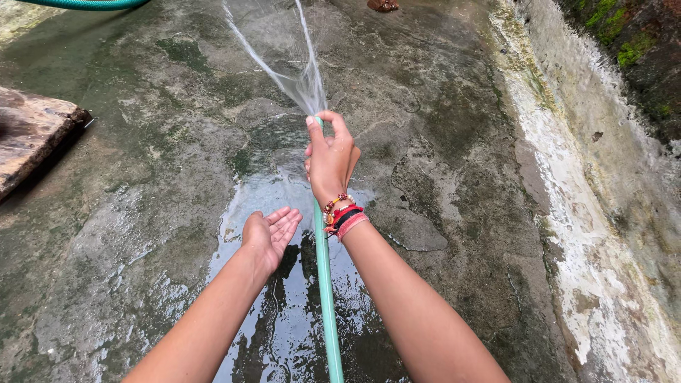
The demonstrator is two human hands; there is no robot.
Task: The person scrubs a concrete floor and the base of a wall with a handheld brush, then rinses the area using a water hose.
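Wet, cracked concrete ground (454, 184) fills nearly all we see, stained green and grey, with a shining puddle (284, 312) spread under our arms. Along the right runs a pale, whitish concrete ledge (589, 213) with moss (624, 42) growing above it. At the left edge lies a weathered wooden slab (32, 135), raised slightly off the ground.

Down the middle of the view we see the green hose (325, 284), running from the bottom edge straight up to our right hand (330, 159); another stretch of it curves across the top left corner. Our right hand is clamped around the hose's end, thumb pressed over the mouth, so water (291, 64) fans out forward in two thin jets. Red and beaded bracelets (342, 215) circle that wrist.

Our left hand (268, 234) is held open, palm up and fingers together, empty, just left of the hose and not touching it, lower and nearer to us than the right. The two hands are apart, with the hose passing between them.
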